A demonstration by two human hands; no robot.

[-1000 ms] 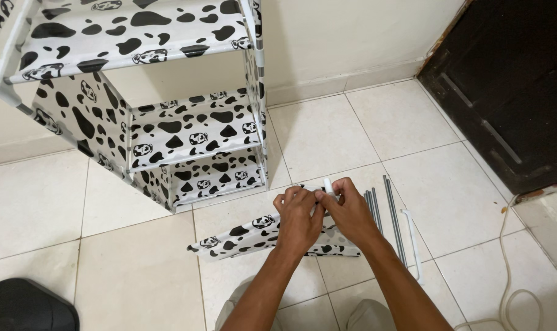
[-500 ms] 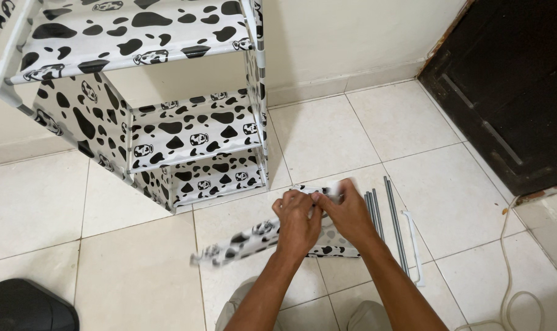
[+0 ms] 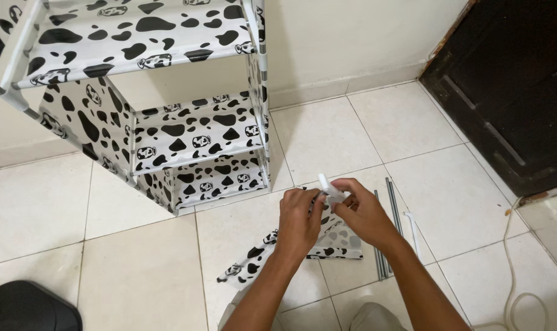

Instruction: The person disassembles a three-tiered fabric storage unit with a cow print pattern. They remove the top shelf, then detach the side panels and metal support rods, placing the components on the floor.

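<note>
Over the floor [image 3: 137, 245], both hands have lifted the panel's [image 3: 254, 260] near end, swinging it steeper. Left hand [image 3: 298, 222] grips its edge; right hand's [image 3: 365, 214] fingers pinch a connector [image 3: 328, 189].

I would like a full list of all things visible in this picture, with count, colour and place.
fabric shelf rack: one, white with black cow spots, standing upper left against the wall
loose fabric panel: one, same cow print, held above the floor at centre
white connector piece: one, white, between the fingers of both hands
metal rods: several, grey, on the floor right of the hands
white cable: one, lower right floor
dark door: one, upper right
black object: one, lower left corner
left hand: gripping the panel
right hand: gripping the connector
</note>
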